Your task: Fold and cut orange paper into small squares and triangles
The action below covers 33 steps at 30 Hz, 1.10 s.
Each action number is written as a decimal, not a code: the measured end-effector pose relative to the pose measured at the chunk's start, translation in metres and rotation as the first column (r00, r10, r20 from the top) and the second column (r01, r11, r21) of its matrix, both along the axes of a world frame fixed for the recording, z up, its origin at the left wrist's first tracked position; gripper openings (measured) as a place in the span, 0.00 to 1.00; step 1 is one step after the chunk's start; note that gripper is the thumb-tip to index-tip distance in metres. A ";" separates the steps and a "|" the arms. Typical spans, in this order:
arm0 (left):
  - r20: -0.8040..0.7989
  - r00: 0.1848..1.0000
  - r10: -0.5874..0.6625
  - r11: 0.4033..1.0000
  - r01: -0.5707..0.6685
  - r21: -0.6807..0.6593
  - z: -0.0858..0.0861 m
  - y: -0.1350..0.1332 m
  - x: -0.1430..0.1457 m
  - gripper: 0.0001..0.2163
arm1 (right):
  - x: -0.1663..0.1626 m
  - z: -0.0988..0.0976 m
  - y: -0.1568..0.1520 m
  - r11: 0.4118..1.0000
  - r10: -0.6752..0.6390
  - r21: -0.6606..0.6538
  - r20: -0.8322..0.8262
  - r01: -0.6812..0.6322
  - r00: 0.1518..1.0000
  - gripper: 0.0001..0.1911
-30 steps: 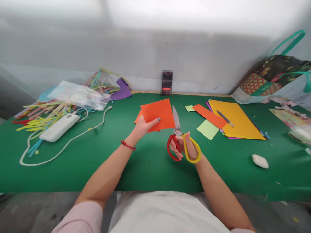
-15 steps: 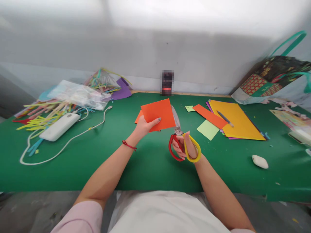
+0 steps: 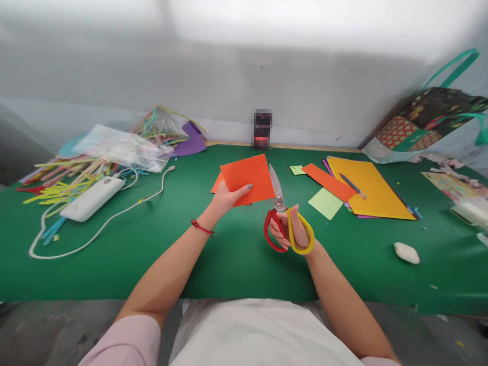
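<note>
My left hand grips orange paper, thumb on top and the other fingers hidden beneath. A second orange layer pokes out at the sheet's left side. In my right hand is a pair of scissors with one red and one yellow handle loop; my fingers pass through the loops. The blades point away from me, along the right edge of the orange paper. Whether paper lies between them I cannot tell. Just right of the scissors lie a light green paper square and an orange strip.
A yellow paper stack carries a pen. Leftward lie a white power bank, its cable, colourful strips and a plastic bag. A white case and patterned bag are at right; a pixelated object stands behind.
Hands, orange paper and scissors hold nearly the same pose. The whole view has shifted very slightly; nothing was picked up or let go.
</note>
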<state>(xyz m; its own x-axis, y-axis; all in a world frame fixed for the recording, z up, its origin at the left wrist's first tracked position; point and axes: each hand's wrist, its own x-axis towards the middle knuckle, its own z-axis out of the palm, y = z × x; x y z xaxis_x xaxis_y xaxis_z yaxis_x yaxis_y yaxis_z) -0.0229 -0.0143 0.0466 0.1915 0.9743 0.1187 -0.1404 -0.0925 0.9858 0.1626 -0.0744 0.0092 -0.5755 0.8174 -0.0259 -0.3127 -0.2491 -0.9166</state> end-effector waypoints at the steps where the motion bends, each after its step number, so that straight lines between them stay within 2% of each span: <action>1: -0.001 1.000 -0.001 1.000 0.001 0.000 0.000 0.000 0.000 0.19 | 0.000 0.001 0.000 1.000 0.013 0.004 -0.001 -0.013 1.000 0.36; 11: -0.068 0.998 -0.017 1.000 0.017 0.002 0.003 0.000 -0.005 0.22 | 0.010 0.005 0.000 0.991 0.135 -0.007 -0.015 -0.135 0.991 0.39; 19: -0.119 0.993 -0.006 1.000 0.010 0.029 0.005 0.001 -0.013 0.24 | 0.019 0.008 0.002 0.976 0.214 0.048 0.008 -0.215 0.977 0.40; 27: -0.253 0.946 -0.202 0.979 0.196 -0.052 0.011 0.003 -0.025 0.18 | 0.021 0.006 0.001 0.959 0.280 0.035 0.031 -0.281 0.960 0.39; 33: -0.274 0.933 -0.231 0.973 0.221 -0.069 0.012 0.000 -0.022 0.15 | 0.019 0.005 0.003 0.973 0.224 0.048 0.010 -0.224 0.975 0.40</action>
